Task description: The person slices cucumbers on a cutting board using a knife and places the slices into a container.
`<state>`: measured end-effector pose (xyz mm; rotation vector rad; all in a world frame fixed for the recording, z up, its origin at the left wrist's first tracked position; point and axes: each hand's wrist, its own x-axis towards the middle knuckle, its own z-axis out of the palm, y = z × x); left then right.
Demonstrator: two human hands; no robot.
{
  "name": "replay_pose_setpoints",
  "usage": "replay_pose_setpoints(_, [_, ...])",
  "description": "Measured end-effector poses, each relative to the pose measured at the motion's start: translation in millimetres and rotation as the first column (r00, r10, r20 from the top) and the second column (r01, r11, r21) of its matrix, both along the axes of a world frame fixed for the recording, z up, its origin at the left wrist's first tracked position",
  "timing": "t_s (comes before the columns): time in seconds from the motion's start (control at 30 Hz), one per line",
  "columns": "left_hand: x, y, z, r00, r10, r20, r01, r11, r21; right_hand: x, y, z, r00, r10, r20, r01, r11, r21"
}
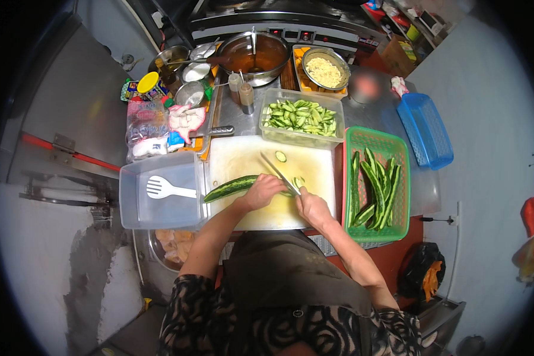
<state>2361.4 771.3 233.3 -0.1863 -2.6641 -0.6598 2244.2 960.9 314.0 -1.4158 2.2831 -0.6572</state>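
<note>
My left hand [263, 192] presses on a long green cucumber [230, 188] that lies across a white cutting board [238, 153]. In my right hand [313, 207] is the handle of a kitchen knife [279, 172], its blade angled up and left beside the fingers of my left hand. A few cut slices [298, 182] lie just right of the blade. One round slice [281, 156] sits apart, further up the board. The cucumber's cut end is partly hidden by my left hand and the knife.
Behind the board stands a clear plastic tub [302, 141] of cucumber slices. A green basket [377, 236] with whole or halved cucumbers is on the right, a blue basket [428, 133] beyond it. Left is a clear bin [135, 196] holding a white slotted turner [167, 188]. A second knife [221, 130] lies behind.
</note>
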Motion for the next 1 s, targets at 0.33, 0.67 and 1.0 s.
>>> replay_pose_setpoints(0.33, [3.6, -5.1, 3.2, 0.999, -0.033, 0.041, 0.03, 0.995, 0.091, 8.2, -1.6, -22.5, 0.997, -0.078, 0.013, 0.077, 0.996, 0.038])
replay_pose_setpoints(0.67, [10.4, -4.1, 6.6, 0.996, 0.091, -0.022, -0.091, 0.996, -0.021, 7.5, -10.5, -23.9, 0.996, -0.089, 0.014, 0.088, 0.995, 0.036])
replay_pose_setpoints(1.0, [16.8, -10.2, 1.8, 0.997, 0.077, 0.0, -0.076, 0.994, 0.079, 3.1, -20.5, -17.4, 0.998, -0.06, -0.019, 0.062, 0.989, 0.132])
